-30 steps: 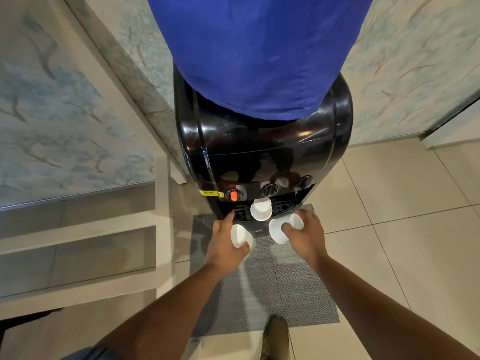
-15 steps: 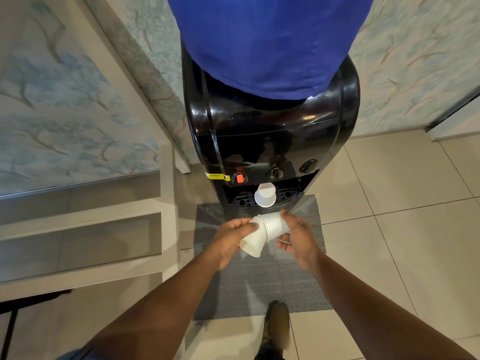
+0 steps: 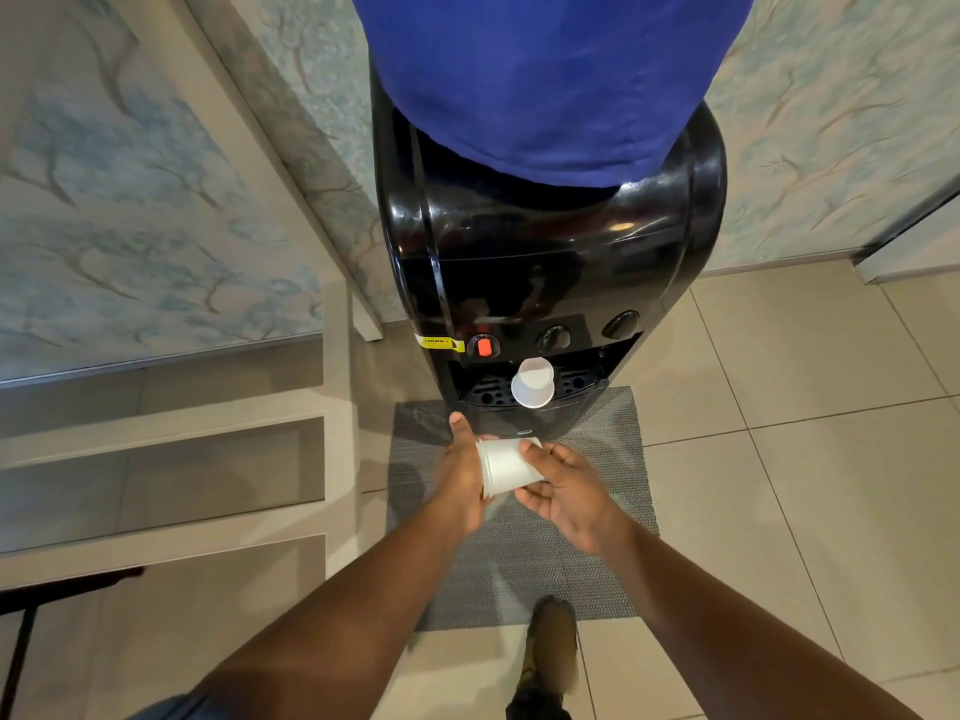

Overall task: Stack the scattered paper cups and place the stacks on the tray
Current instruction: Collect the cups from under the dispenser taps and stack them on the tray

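Observation:
Two white paper cups nested into one short stack [image 3: 504, 466] lie sideways between my hands, above the grey mat. My left hand [image 3: 464, 472] presses flat against the stack's rim end. My right hand [image 3: 566, 485] cups its other end with thumb and fingers. A third white paper cup [image 3: 532, 383] stands upside down on the dispenser's black drip tray [image 3: 488, 394], just beyond my hands. No other tray is in view.
A black water dispenser [image 3: 545, 262] with a blue bottle [image 3: 535, 70] stands against the wall ahead. A grey woven mat [image 3: 519, 558] lies on the beige tiled floor. White shelving [image 3: 171, 433] runs along the left. My shoe [image 3: 550, 641] is at the mat's near edge.
One second ago each hand held its own cup at the drip tray. Both hands drew back toward me and pushed the two cups together into one nested stack.

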### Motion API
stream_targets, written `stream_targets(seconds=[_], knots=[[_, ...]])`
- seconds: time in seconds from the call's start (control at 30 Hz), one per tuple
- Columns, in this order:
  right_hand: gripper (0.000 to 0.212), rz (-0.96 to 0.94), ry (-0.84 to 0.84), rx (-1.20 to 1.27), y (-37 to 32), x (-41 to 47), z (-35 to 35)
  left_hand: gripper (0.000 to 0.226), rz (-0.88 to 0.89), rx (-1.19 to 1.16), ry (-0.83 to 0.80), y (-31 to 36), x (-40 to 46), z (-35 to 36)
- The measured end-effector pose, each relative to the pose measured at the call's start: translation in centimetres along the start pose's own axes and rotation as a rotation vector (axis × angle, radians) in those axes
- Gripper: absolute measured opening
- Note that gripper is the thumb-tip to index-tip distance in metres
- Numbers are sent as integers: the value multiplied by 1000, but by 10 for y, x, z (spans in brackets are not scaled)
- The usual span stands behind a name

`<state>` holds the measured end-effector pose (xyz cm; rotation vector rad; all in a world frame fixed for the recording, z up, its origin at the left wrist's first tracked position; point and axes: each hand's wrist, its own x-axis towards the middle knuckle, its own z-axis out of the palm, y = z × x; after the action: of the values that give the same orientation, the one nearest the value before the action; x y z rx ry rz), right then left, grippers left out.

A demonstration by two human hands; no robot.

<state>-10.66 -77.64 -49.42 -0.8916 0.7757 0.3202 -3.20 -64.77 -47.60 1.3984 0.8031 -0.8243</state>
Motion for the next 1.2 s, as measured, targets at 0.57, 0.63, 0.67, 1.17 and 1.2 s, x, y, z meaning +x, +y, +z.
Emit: stream_targets(seconds=[0.57,0.63,0.67,1.17,1.2], knots=[[63,-536,436,-996,-42,68,4,37,101,-35,96,1,31,-24],[56,-532,425,-1112,-48,78,5,38,105,-43,105,1,37,-27],[55,-522,426,-1155,-50,82,6,38,109,-46,106,1,40,-29],[47,-435,463,-1157,-56,115,4,27,116,-65,121,6,55,-39],[43,-437,473,-1049,-56,111,3,26,124,-70,132,7,55,-39]])
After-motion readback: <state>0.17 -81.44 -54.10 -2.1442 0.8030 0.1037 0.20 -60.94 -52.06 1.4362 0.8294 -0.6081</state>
